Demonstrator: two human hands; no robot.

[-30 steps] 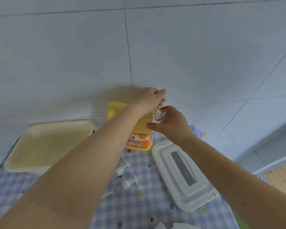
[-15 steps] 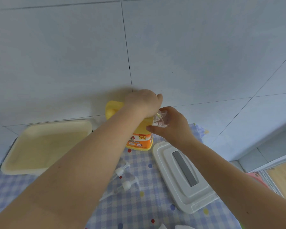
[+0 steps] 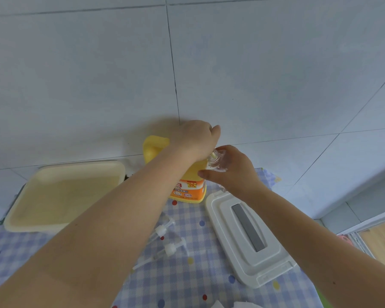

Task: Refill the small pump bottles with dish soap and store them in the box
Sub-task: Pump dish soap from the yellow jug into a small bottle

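Note:
A big yellow dish soap bottle (image 3: 187, 187) with an orange label stands at the back of the table. My left hand (image 3: 193, 138) sits curled over its top, and the pump under it is hidden. My right hand (image 3: 233, 172) grips a small clear bottle (image 3: 216, 161), tilted, with its open neck just under my left hand. Two white pump heads (image 3: 161, 230) (image 3: 172, 247) with their tubes lie on the checked cloth below my left forearm. The cream box (image 3: 80, 166) stands open at the left.
The box's white lid (image 3: 249, 238), with a grey handle strip, lies flat at the right beside my right forearm. White tissue (image 3: 242, 304) shows at the bottom edge. A tiled wall rises right behind the table. The table's right edge drops to the floor.
My left hand has curled down over the soap bottle's top. My right hand has kept the small bottle at the same spot, its neck close under the left hand.

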